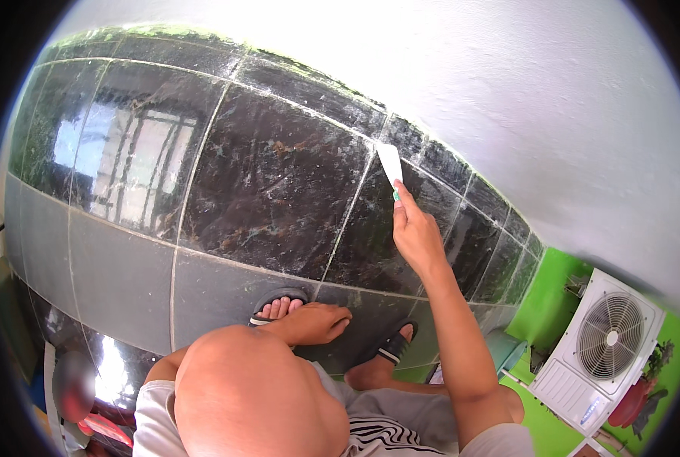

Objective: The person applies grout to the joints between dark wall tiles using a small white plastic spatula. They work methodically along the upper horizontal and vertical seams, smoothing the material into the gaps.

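Observation:
My right hand [418,236] grips a scraper [389,161] with a pale, flat, flared blade and a bit of green at its handle. The blade's wide end lies on the pale grout line where the large black tiles [279,175] meet the narrow dark border tiles [309,84]. Most of the handle is hidden inside my fingers. Beyond my bent knee, my left hand [321,324] hangs loosely curled near my sandalled foot [281,306], with nothing visible in it. White dust and smears mark the tiles around the blade.
A white wall [507,84] rises behind the border tiles. To the right are a white air-conditioner outdoor unit [599,346], a green wall [549,289] and a teal basin [510,352]. Plain grey tiles [119,266] lie nearer me, and a red object [107,430] is at the lower left.

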The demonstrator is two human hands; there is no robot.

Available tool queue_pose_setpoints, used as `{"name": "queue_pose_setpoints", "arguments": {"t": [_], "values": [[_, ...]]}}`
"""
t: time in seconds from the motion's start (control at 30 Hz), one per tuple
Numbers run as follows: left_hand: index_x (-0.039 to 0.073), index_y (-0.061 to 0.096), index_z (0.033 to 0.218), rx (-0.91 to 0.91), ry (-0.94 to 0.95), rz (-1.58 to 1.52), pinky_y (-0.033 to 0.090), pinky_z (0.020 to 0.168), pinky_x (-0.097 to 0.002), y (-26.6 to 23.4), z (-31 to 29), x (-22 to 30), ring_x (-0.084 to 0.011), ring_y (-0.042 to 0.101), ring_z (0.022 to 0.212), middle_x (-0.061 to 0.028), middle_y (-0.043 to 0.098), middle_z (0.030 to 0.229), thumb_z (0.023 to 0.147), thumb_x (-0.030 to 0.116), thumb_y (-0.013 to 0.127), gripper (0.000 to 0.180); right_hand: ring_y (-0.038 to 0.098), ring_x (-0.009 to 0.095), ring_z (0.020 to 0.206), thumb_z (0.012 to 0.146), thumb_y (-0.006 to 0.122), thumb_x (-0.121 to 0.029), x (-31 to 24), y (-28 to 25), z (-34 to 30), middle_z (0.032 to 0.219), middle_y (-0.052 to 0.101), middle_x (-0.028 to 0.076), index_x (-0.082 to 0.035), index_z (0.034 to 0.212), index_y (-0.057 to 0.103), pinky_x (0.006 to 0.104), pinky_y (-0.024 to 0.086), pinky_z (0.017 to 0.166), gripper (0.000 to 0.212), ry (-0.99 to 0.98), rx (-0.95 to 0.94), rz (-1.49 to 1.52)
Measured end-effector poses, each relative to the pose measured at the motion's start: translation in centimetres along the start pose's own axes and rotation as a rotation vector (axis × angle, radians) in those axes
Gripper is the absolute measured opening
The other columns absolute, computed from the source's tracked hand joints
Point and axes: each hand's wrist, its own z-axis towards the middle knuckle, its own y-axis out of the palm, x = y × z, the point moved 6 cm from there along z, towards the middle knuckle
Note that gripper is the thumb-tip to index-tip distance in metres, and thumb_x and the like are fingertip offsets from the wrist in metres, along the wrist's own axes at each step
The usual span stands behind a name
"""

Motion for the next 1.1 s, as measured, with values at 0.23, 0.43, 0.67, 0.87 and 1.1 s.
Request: {"name": "queue_pose_setpoints", "arguments": {"t": [0.23,0.43,0.67,0.87,1.1], "values": [[0.003,0.071,0.116,-0.039,-0.006,-0.012,0.055,0.088,-0.0506,-0.2,0.7,0.6,-0.0425,0.070,0.099,-0.0223,0.073,0.108,0.100,0.023,0.061,0.027,0.071,0.047,0.097,0.107,0.043,-0.027,-2.8,-3.0,4.0,0.104,0.073,0.029,-0.016,0.150,0.054,0.0542,0.055,0.090,0.046,0.011,0.061,-0.031],[0.004,0.070,0.114,-0.010,0.013,-0.018,0.056,0.086,-0.0504,0.0,0.5,0.4,-0.0421,0.071,0.096,-0.0209,0.074,0.105,0.100,0.022,0.061,0.025,0.071,0.049,0.085,0.106,0.047,-0.027,-1.3,0.9,-2.7,0.091,0.073,0.029,-0.017,0.149,0.055,0.0586,0.054,0.080,0.045,-0.059,-0.034,-0.047],[0.006,0.068,0.111,-0.091,-0.018,-0.016,0.056,0.083,-0.0508,-0.1,0.5,0.3,-0.0416,0.072,0.091,-0.0180,0.074,0.099,0.101,0.022,0.060,0.021,0.070,0.049,0.075,0.105,0.049,-0.026,0.6,3.1,-9.5,0.079,0.071,0.027,-0.020,0.153,0.050,0.0607,0.054,0.073,0.048,-0.110,-0.111,-0.085],[0.006,0.072,0.114,-0.111,-0.012,0.028,0.057,0.084,-0.0476,0.4,1.1,0.3,-0.0395,0.073,0.093,-0.0172,0.075,0.102,0.099,0.022,0.062,0.024,0.069,0.051,0.077,0.106,0.048,-0.027,-0.1,1.1,-2.9,0.079,0.070,0.028,-0.018,0.151,0.053,0.0606,0.055,0.075,0.046,-0.086,0.103,0.046],[0.005,0.071,0.115,-0.120,-0.014,0.073,0.057,0.085,-0.0455,-0.1,0.5,0.5,-0.0370,0.073,0.093,-0.0167,0.076,0.103,0.098,0.020,0.061,0.026,0.067,0.051,0.068,0.106,0.049,-0.024,-2.3,6.2,-12.6,0.072,0.067,0.030,-0.014,0.152,0.050,0.0624,0.053,0.068,0.048,-0.174,-0.148,0.057]]}}
